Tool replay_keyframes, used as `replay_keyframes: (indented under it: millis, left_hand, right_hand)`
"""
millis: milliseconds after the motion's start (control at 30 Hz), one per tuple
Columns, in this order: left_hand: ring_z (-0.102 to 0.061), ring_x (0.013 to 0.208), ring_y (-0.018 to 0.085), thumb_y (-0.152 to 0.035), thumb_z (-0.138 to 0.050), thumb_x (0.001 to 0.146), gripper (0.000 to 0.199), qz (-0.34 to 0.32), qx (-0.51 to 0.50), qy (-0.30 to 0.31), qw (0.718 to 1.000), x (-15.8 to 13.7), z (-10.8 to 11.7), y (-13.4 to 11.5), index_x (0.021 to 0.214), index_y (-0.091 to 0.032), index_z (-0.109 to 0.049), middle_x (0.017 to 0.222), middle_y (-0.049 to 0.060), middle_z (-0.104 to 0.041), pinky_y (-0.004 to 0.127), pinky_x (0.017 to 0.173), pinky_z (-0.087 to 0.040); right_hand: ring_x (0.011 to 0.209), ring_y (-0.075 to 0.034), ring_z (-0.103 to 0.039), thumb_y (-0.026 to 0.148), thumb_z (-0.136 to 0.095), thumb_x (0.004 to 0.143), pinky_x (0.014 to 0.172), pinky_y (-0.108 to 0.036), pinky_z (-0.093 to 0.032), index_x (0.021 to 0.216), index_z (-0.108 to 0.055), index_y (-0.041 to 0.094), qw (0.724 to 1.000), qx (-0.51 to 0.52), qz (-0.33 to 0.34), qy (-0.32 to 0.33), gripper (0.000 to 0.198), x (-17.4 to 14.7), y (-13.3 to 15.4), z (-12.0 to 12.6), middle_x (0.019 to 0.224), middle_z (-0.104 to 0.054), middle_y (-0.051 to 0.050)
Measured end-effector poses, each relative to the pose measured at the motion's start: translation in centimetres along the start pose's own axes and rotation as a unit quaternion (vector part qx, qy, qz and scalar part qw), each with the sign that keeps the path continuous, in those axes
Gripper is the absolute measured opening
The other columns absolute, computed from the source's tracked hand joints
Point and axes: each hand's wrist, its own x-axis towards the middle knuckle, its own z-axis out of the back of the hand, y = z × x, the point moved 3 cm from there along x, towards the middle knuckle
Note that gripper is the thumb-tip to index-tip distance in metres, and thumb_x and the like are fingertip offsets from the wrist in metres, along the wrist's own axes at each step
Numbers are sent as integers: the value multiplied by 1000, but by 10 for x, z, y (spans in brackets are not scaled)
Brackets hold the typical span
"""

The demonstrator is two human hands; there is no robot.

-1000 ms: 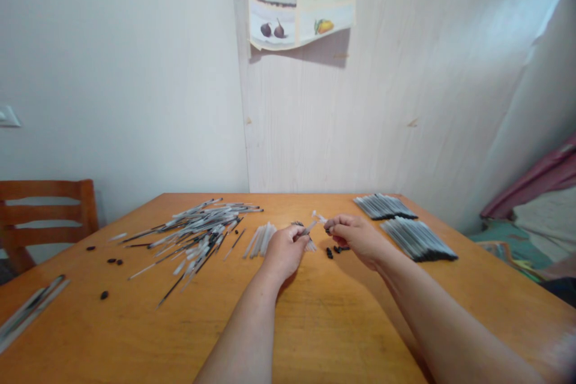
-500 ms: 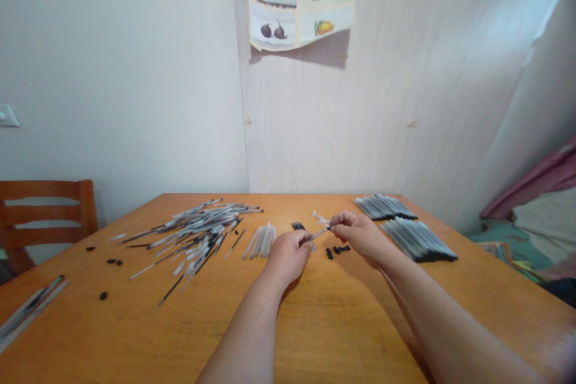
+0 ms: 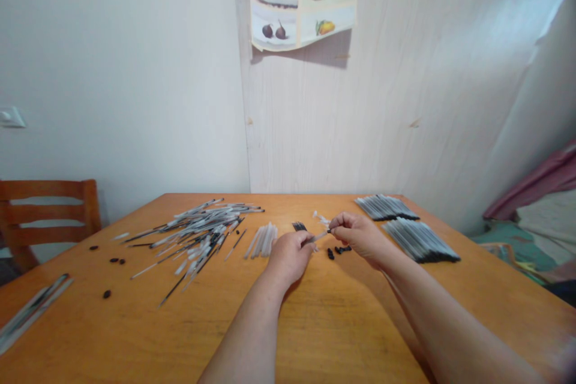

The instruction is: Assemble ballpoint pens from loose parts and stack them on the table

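My left hand [image 3: 290,257] is closed around a translucent white pen barrel [image 3: 320,236], which points to the right and slightly away. At the barrel's far end, the thumb and fingers of my right hand [image 3: 357,235] pinch a small black plug [image 3: 329,231], mostly covered by the fingertips. Whether the plug is seated in the barrel cannot be made out. Just left of my left hand lies a row of white barrels [image 3: 261,240]. Dark refills [image 3: 298,226] lie beyond it. Black plugs [image 3: 331,253] sit below my right hand, and small clear caps [image 3: 320,217] lie behind.
A loose heap of pens and refills [image 3: 202,231] spreads across the left of the wooden table [image 3: 333,324]. Two neat rows of pens, one far [image 3: 386,207] and one nearer [image 3: 419,240], lie at right. Black bits [image 3: 107,294] and a clear packet [image 3: 33,312] lie at left.
Both hands stay at nearly the same spot, with the barrel and plug still between them. The whole view has shifted very slightly.
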Motion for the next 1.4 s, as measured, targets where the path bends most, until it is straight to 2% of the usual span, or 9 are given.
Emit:
replay_keyframes:
  millis: [300, 567, 733, 933, 1067, 1233, 1400]
  left_hand:
    - [-62, 90, 20, -31, -52, 85, 25, -4, 41, 20, 999, -1, 2, -4, 98, -23, -73, 97, 5, -73, 28, 75, -41]
    - [-63, 90, 21, -32, -53, 85, 26, -11, 33, 25, 999, -2, 1, -3, 99, -23, -73, 99, 6, -73, 28, 75, -41]
    - [-62, 90, 21, -33, -54, 84, 26, -7, 12, 33, 999, -1, 0, -2, 99, -23, -73, 97, 6, -73, 29, 77, -42]
    - [-62, 88, 21, -33, -56, 83, 27, 2, -23, 17, 1000, 0, 0, -1, 100, -21, -73, 95, 5, -73, 28, 74, -42]
    - [-61, 85, 20, -34, -56, 82, 26, 17, -36, 11, 999, -1, -1, -2, 95, -21, -74, 88, 4, -73, 28, 74, -43]
    - [-60, 81, 19, -36, -55, 83, 25, 11, -19, 10, 1000, -2, -1, -4, 91, -21, -74, 85, 4, -72, 27, 72, -42]
    - [-61, 80, 19, -37, -54, 85, 27, -6, 5, 12, 1000, -3, -2, -4, 93, -20, -73, 87, 5, -72, 28, 72, -42]
  right_hand:
    - [57, -10, -44, 21, -56, 70, 52, -22, -35, 77, -61, 17, 999, -29, 3, 18, 10, 2, -4, 0, 64, -52, 3]
    - [55, -9, -42, 20, -54, 70, 49, -22, -30, 74, -60, 17, 999, -38, -2, 26, 8, 2, -6, -1, 60, -50, 4]
    - [53, -9, -42, 21, -57, 70, 49, -23, -31, 75, -60, 17, 999, 5, -16, 37, 7, 2, -7, -2, 59, -48, 5]
    - [57, -10, -49, 24, -62, 72, 55, -24, -38, 86, -62, 17, 997, 52, -38, 48, 16, 2, -6, 0, 69, -57, 2]
    - [58, -10, -50, 28, -63, 73, 56, -25, -39, 84, -62, 17, 995, 53, -31, 79, 15, 1, -5, 0, 69, -59, 1]
    - [55, -10, -48, 34, -62, 77, 53, -24, -37, 76, -57, 18, 997, 19, -27, 76, 17, 0, -6, 0, 63, -55, 3]
    - [53, -11, -44, 43, -55, 83, 51, -24, -32, 66, -48, 20, 994, -101, 22, 32, 29, 3, -9, -2, 58, -50, 3]
